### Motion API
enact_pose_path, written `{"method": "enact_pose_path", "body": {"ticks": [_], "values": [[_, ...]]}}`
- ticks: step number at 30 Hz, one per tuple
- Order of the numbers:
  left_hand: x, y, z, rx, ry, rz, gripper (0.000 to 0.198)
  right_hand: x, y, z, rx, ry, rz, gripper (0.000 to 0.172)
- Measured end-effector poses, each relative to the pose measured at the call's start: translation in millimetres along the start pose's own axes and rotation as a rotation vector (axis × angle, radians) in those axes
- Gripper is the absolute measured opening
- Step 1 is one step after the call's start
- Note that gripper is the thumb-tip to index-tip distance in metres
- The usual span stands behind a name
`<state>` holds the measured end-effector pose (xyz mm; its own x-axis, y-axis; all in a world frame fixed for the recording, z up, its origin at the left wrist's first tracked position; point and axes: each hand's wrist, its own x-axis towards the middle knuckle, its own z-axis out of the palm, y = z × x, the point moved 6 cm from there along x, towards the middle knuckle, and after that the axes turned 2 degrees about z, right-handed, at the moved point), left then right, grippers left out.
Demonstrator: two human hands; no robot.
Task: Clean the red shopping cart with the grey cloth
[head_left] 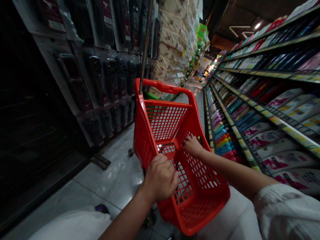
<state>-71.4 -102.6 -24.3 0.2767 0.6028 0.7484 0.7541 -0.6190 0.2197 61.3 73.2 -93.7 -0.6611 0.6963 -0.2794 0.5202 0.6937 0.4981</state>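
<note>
Left hand (pixel 161 176) grips red basket (pixel 196 116); right hand (pixel 192 146) is inside.

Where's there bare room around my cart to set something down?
Inside the red cart, the near end is bare, between the rim under your left hand and the opposite mesh wall. Floor tiles lie bare between cart and hanging packages. It's crowded on the bottle shelves. Your right hand is farther inside.

From my end, I read the basket (pixel 203 207) as glossy moulded plastic with latticed walls. The pole (pixel 147 40) rising from its corner looks like smooth metal. Beneath the basket I see shiny tiles (pixel 117 168); left of it, clear plastic packaging (pixel 96 75); right of it, smooth bottles (pixel 291 163) and a matt cloth sleeve (pixel 287 206).
</note>
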Motion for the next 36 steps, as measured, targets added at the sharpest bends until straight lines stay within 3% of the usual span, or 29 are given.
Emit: {"method": "enact_pose_path", "body": {"ticks": [3,6,9,13,17,21,26,31,33,36], "values": [[0.1,1.3,2.4,0.004,-0.006,0.003,0.031,24.1,44.8,-29.9,-0.050,0.061,0.124,0.035],[-0.2,0.9,4.2,0.009,-0.007,-0.006,0.030,29.3,50.0,-29.6,-0.075,0.045,0.131,0.034],[0.0,-0.1,5.2,0.018,0.002,-0.011,0.030,12.2,18.7,-3.7,-0.071,-0.028,0.072,0.029],[1.1,-0.5,6.1,0.029,-0.009,-0.013,0.029,-33.9,-41.2,36.0,-0.031,-0.132,-0.092,0.021],[2.0,-0.2,4.6,0.035,-0.012,-0.018,0.029,-76.6,-65.8,45.9,0.024,-0.141,-0.207,0.024],[2.9,0.7,4.6,0.029,-0.055,0.010,0.031,-78.0,-37.6,24.6,0.023,-0.102,-0.183,0.014],[5.4,4.0,8.5,0.026,-0.121,0.032,0.031,-23.9,33.6,-28.4,0.021,0.048,-0.055,0.019],[5.6,3.7,9.2,0.041,-0.057,-0.014,0.032,19.2,95.9,-72.6,0.022,0.208,0.048,0.030],[5.7,3.1,8.2,0.046,-0.039,-0.012,0.033,20.5,103.3,-76.4,-0.001,0.227,0.039,0.030],[7.4,2.1,6.5,0.060,-0.028,0.000,0.036,5.8,87.7,-62.5,-0.038,0.140,-0.076,0.025]]}}
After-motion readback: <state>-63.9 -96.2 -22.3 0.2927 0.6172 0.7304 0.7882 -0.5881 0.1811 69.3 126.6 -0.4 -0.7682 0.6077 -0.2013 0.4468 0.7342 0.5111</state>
